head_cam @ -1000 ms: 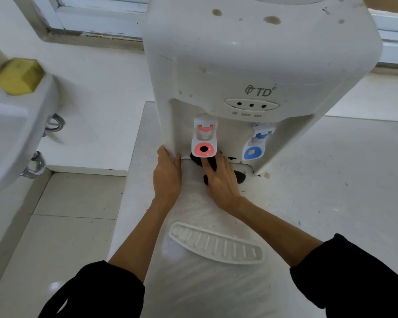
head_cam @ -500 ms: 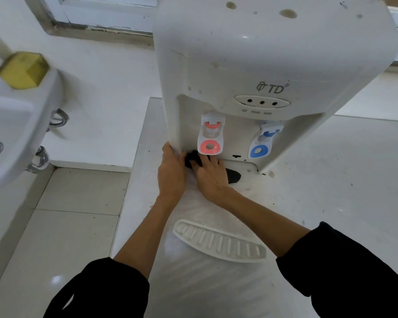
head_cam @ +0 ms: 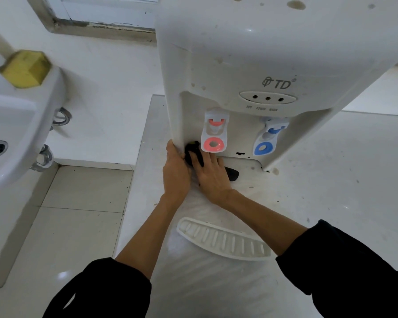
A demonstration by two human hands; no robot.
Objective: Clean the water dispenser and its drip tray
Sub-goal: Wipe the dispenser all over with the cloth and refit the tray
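Head view: both hands at the foot of the dispenser

Looking down on a white water dispenser (head_cam: 274,49) standing on a pale counter (head_cam: 331,191), filling the frame from 11 to 2 o'clock. Left hand (head_cam: 176,173) laid against the dispenser's lower left corner, fingers straight and close together, gripping nothing. Right hand (head_cam: 213,175) just beside it at 3 o'clock, fingers extended and pressing flat on a black cloth (head_cam: 192,153) in the recess under the red tap (head_cam: 214,131); more of the cloth poking out past the hand at 3 o'clock. Blue tap (head_cam: 268,138) at 3 o'clock of the red one, untouched. Drip tray (head_cam: 223,241) off the machine, lying slotted side up on the counter at 6 o'clock of the hands, between the two forearms, apart from both. Brownish spots across the dispenser's top and front. White sink (head_cam: 14,134) at 9 o'clock of the frame, a yellow sponge (head_cam: 24,68) sitting on its rim
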